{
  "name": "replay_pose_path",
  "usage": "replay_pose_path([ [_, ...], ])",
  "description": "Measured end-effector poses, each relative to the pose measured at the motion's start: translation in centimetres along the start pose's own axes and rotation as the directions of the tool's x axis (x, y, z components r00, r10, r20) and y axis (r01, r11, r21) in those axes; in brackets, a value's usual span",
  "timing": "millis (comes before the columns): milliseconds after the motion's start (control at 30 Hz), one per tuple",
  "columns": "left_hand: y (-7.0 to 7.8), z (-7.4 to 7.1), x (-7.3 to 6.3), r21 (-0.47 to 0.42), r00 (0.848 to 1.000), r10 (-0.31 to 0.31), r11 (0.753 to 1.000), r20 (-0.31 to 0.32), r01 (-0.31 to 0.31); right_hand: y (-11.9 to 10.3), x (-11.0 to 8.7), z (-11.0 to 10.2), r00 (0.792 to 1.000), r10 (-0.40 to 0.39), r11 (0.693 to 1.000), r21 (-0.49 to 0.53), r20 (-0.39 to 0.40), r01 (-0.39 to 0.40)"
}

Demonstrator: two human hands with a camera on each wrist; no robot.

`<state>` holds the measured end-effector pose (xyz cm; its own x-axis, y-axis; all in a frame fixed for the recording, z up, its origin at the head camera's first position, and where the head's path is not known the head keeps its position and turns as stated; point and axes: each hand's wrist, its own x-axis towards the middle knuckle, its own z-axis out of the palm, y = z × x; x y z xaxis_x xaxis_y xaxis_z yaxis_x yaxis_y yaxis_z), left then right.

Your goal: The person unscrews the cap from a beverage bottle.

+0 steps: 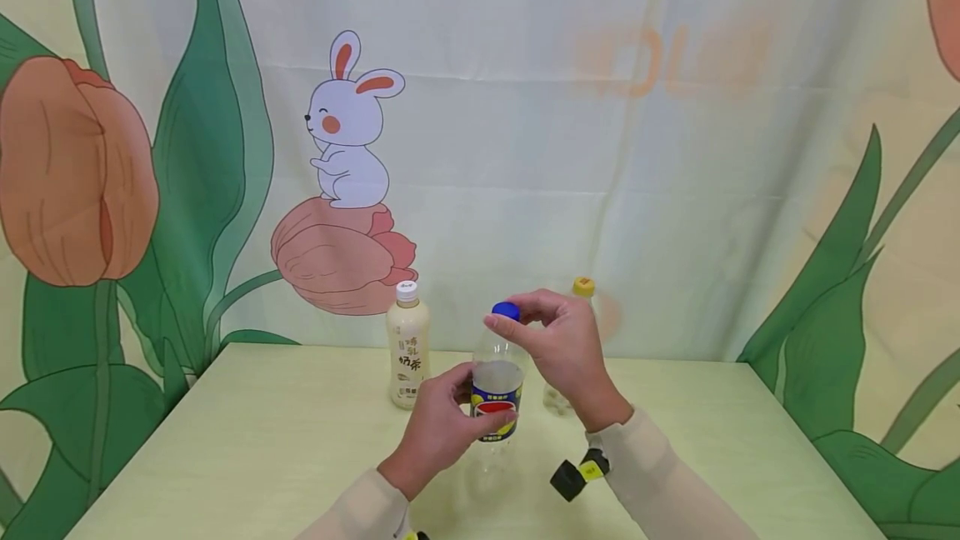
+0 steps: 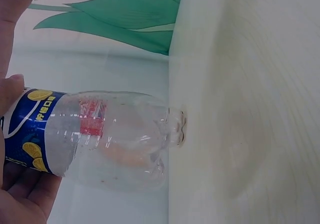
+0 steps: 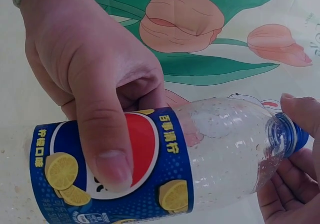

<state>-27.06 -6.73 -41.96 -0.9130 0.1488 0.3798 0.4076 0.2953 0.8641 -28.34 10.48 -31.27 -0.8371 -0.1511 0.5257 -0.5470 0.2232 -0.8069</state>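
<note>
A clear plastic soda bottle [image 1: 498, 375] with a blue label and blue cap [image 1: 506, 310] stands upright between the hands, in the middle of the head view. My left hand [image 1: 442, 419] grips it round the label [image 3: 150, 174], thumb across the front. My right hand [image 1: 562, 344] pinches the blue cap between thumb and fingers; the right wrist view shows the cap on the bottle's neck [image 3: 270, 149]. In the left wrist view the bottle's clear base [image 2: 150, 139] is close to the tabletop; whether they touch I cannot tell.
A milk-tea bottle [image 1: 408, 348] with a white cap stands to the left. Behind my right hand, partly hidden, is a bottle with a yellow cap [image 1: 583, 286]. All are on a pale table [image 1: 285, 432], with a printed tulip-and-rabbit cloth [image 1: 487, 148] behind.
</note>
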Motion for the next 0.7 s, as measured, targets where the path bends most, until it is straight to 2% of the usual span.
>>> replay_pose_path([
  [400,-0.06,-0.31,0.15,-0.044,0.999,0.006,0.999,0.05,-0.004,-0.07,0.25,-0.36,0.995,-0.077,0.997,0.01,0.06,0.077],
  [700,-0.16,-0.53,0.22,-0.077,0.997,-0.006,0.997,0.079,0.013,-0.05,0.7,-0.66,0.986,-0.098,0.994,0.063,0.136,0.09],
])
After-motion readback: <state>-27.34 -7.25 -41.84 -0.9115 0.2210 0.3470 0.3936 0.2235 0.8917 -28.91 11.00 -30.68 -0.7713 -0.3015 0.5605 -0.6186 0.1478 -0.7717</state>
